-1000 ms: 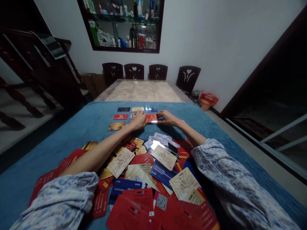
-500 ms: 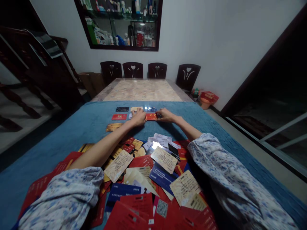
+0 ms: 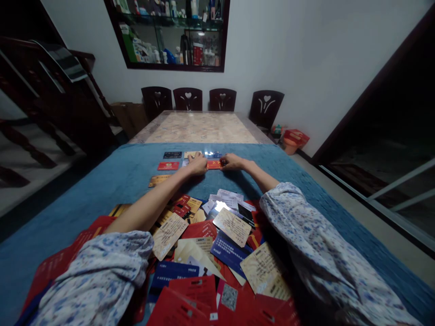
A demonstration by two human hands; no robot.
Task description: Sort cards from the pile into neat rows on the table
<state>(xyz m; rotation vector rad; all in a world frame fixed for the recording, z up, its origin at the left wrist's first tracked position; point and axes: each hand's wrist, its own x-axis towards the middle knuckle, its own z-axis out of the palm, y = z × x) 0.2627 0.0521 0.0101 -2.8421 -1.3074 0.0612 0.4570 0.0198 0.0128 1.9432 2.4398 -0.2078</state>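
Note:
A red card (image 3: pixel 214 165) lies flat on the blue cloth (image 3: pixel 136 158), with both hands at its short edges. My left hand (image 3: pixel 197 164) has its fingers closed at the card's left edge and partly covers a pale card behind it. My right hand (image 3: pixel 231 162) pinches the right edge. Around them lie a black card (image 3: pixel 172 155), a cream card (image 3: pixel 192 154), a blue card (image 3: pixel 213 155), another red card (image 3: pixel 168 166) and a gold card (image 3: pixel 159 180). Nearer me is a loose heap of red, blue, cream and gold cards (image 3: pixel 233 226).
Bare patterned tabletop (image 3: pixel 207 127) shows beyond the cloth. Dark chairs (image 3: pixel 222 99) stand at the far end under a shelf niche (image 3: pixel 175 67). To the right on the floor are a red bag and bin (image 3: pixel 292 142); a railing stands at the left.
Both hands remain at the red card, with the left shifted very slightly right. Both sleeves and forearms have moved a little. The cards lie as before.

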